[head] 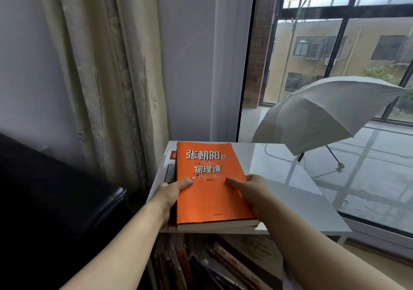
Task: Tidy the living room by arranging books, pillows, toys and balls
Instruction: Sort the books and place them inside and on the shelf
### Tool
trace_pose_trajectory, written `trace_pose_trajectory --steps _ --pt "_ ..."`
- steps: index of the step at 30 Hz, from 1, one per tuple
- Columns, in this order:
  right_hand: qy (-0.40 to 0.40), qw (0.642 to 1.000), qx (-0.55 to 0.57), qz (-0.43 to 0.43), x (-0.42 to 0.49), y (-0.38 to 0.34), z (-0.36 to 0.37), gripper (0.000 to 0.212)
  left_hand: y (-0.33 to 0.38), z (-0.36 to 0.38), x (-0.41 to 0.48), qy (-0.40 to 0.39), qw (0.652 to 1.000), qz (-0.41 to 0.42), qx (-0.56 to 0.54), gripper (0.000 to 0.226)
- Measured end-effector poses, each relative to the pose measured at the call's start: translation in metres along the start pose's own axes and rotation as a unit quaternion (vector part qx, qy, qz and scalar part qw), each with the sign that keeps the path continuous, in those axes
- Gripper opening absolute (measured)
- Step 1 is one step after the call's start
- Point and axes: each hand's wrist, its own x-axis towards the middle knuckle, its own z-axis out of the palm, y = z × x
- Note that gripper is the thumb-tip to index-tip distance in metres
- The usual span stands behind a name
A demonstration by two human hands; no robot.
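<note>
Two grips on one orange paperback (207, 191): left grip (172, 194) clasps the spine edge, right grip (252, 191) the fore-edge, thumbs on the cover. Book lies between them, atop a stack (171, 171) on the tabletop (279, 173). Probably moderately heavy, flexible, slick; support from underneath.

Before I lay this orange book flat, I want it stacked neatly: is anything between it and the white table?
Yes. Other books lie under the orange book, on the left side of the white table, so it would land on that stack.
</note>
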Motion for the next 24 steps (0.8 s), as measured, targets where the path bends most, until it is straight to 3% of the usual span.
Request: trace_pose_trajectory --steps 5,9,14,17,19,21,24 --pt "0.037 0.986 0.095 -0.128 -0.028 -0.018 -0.011 0.073 0.012 0.008 -0.027 -0.009 0.991 0.115 -0.066 0.028" --pt "-0.007 0.955 0.143 -0.259 -0.041 -0.047 -0.023 0.075 0.04 0.01 -0.039 0.004 0.971 0.23 -0.063 0.05" --pt "-0.103 0.947 0.161 -0.26 -0.038 -0.065 -0.021 0.071 0.064 0.008 -0.052 -0.016 0.966 0.256 -0.032 0.066" --pt "-0.1 0.948 0.179 -0.244 -0.036 -0.055 -0.02 0.083 0.057 0.01 -0.054 -0.024 0.97 0.24 -0.004 0.063" --pt "-0.111 0.952 0.155 -0.238 -0.036 -0.045 -0.017 0.088 0.049 0.008 -0.055 -0.026 0.972 0.233 0.016 0.079" --pt "-0.106 0.954 0.148 -0.236 -0.038 -0.039 -0.016 0.084 0.044 0.005 -0.056 -0.029 0.972 0.23 0.024 0.085" --pt "-0.071 0.951 0.145 -0.263 -0.05 -0.036 -0.018 0.069 0.041 0.003 -0.065 -0.02 0.968 0.248 0.03 0.074"
